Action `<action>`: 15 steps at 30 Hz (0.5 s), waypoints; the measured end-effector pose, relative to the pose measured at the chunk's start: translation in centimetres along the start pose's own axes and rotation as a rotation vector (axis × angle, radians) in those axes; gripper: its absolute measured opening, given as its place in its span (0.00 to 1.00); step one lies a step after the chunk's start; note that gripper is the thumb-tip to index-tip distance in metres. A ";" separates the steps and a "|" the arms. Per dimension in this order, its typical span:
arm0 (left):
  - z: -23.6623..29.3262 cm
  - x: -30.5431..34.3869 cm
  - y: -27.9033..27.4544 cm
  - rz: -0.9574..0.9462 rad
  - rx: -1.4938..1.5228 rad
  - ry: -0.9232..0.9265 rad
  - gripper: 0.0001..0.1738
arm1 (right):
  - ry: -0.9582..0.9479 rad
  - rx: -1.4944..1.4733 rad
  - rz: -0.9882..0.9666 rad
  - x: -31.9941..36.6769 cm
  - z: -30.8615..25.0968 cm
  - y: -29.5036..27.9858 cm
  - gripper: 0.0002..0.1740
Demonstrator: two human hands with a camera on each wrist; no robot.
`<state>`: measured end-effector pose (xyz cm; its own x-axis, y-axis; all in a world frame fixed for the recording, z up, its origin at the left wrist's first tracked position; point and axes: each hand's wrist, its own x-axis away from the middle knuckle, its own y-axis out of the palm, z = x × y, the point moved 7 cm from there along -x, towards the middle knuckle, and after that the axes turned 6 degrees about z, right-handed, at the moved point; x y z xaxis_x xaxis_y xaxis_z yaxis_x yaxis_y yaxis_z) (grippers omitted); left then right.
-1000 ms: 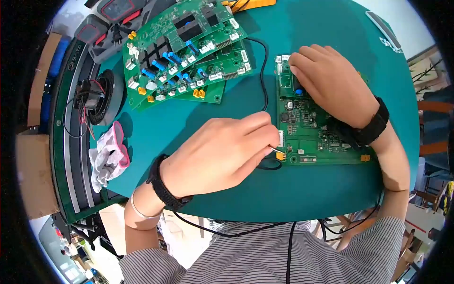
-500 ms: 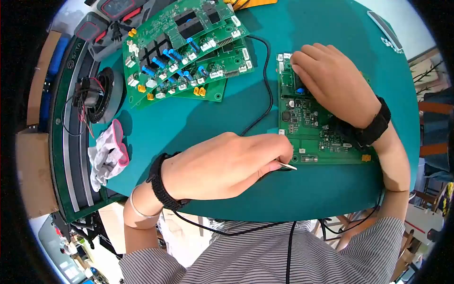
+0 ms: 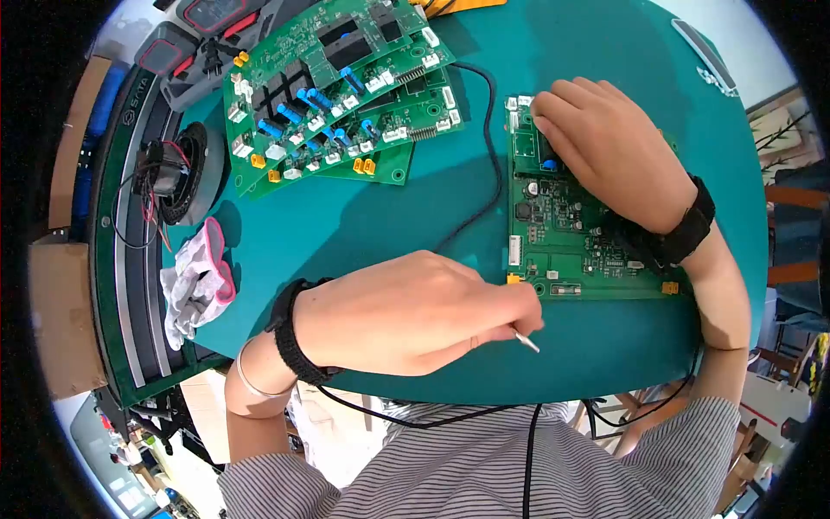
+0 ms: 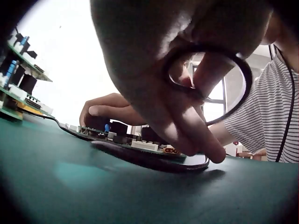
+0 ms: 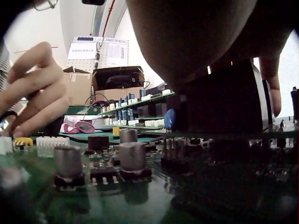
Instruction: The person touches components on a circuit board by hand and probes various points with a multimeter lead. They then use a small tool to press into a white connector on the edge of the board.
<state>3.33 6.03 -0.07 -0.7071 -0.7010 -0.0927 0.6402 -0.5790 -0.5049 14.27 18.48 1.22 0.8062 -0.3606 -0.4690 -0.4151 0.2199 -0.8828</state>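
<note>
My left hand (image 3: 424, 311) pinches a thin piece with a silver-coloured tip (image 3: 526, 342), beyond the front left corner of a green circuit board (image 3: 588, 281). A black cable (image 4: 247, 88) loops at that hand's fingers in the left wrist view; its exact join to the tip I cannot tell. My right hand (image 3: 609, 151) lies over the board's far part, with fingers curled around a black block (image 5: 224, 102) on it. A white connector (image 3: 515, 250) and a yellow connector (image 3: 514, 278) line the board's left edge.
Several green boards (image 3: 346, 112) lie stacked at the back left of the green table (image 3: 415, 216). A white glove with pink trim (image 3: 199, 281) rests near the left edge, by a round black speaker-like part (image 3: 186, 177). A thin light bar (image 3: 702, 52) lies far right.
My left hand has moved from the yellow connector toward the table's front edge, and the silver tip came with it. The black cable has shifted. My right hand stays in place.
</note>
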 end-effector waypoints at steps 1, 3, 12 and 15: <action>0.0 0.0 -0.1 0.000 0.000 0.000 0.05 | -0.002 0.003 -0.002 0.0 0.0 0.0 0.08; -0.1 0.0 -0.8 0.068 -0.053 -0.030 0.05 | -0.002 -0.002 -0.001 0.0 0.0 -0.1 0.08; -0.6 -0.1 -2.7 0.287 -0.562 0.015 0.07 | -0.003 -0.009 0.009 0.0 0.1 0.0 0.09; -0.6 0.1 -3.2 0.414 -0.638 0.091 0.08 | -0.002 -0.011 0.004 0.0 0.1 0.1 0.09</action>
<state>0.99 8.05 1.07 -0.4864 -0.7557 -0.4386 0.5807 0.0954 -0.8085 14.28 18.57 1.17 0.8055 -0.3576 -0.4725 -0.4229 0.2116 -0.8811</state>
